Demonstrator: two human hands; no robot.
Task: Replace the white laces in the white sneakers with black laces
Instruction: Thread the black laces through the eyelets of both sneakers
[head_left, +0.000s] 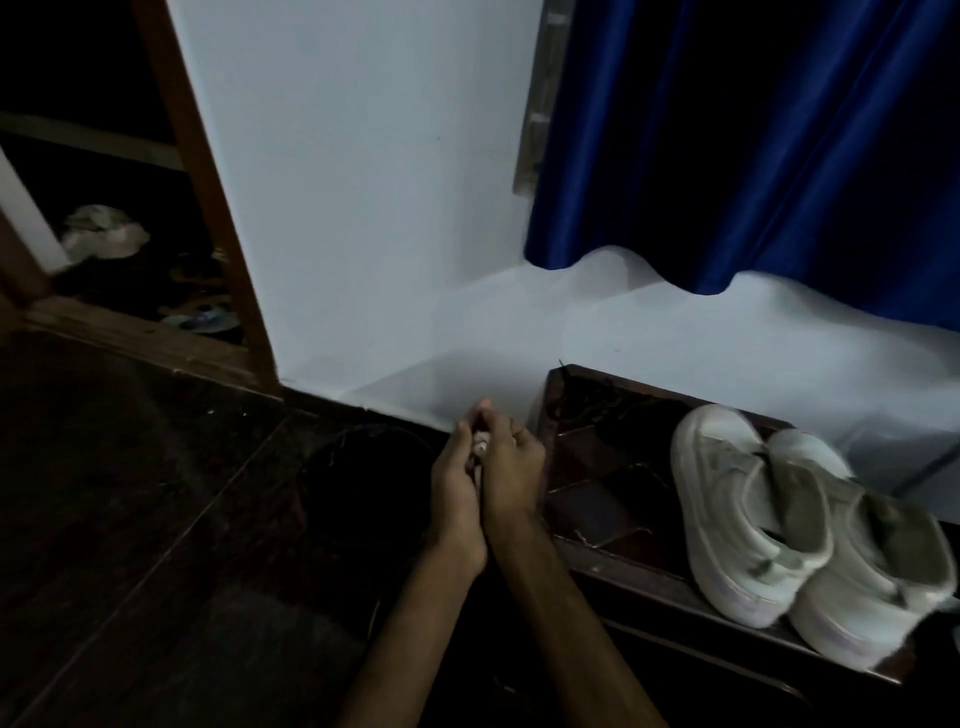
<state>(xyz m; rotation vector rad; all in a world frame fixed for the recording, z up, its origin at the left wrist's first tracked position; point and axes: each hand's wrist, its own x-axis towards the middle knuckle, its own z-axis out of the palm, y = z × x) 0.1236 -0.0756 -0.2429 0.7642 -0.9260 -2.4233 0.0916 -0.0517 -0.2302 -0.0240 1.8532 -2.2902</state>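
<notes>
White sneakers (795, 525) sit side by side on the dark low table (602, 519) to my right, toes pointing back toward me, heels toward the wall (363, 208). They look lace-free: the tongues lie loose and greyish, the eyelet rows stand open, and the thick soles are scuffed, with a faint pinkish tint along the edge. The two shoes touch each other, and the nearer one reaches the table's front edge.

Black laces (597, 405) lie in a loose tangle on the far left corner of that table, well apart from the sneakers; the light is too dim for me to count the strands.

My left hand (460, 478) and my right hand (511, 462) are pressed together above the dark floor (130, 493), just left of the table. Between them I hold a small bundle of white laces (480, 449); only a pale scrap shows between the fingers. My right hand is curled around it, and my left hand cups against it from the other side, fingertips raised.

A blue curtain (753, 145) hangs above the table. At the far left, an open wooden doorway (208, 182) gives onto a dark space with blurred clutter.
</notes>
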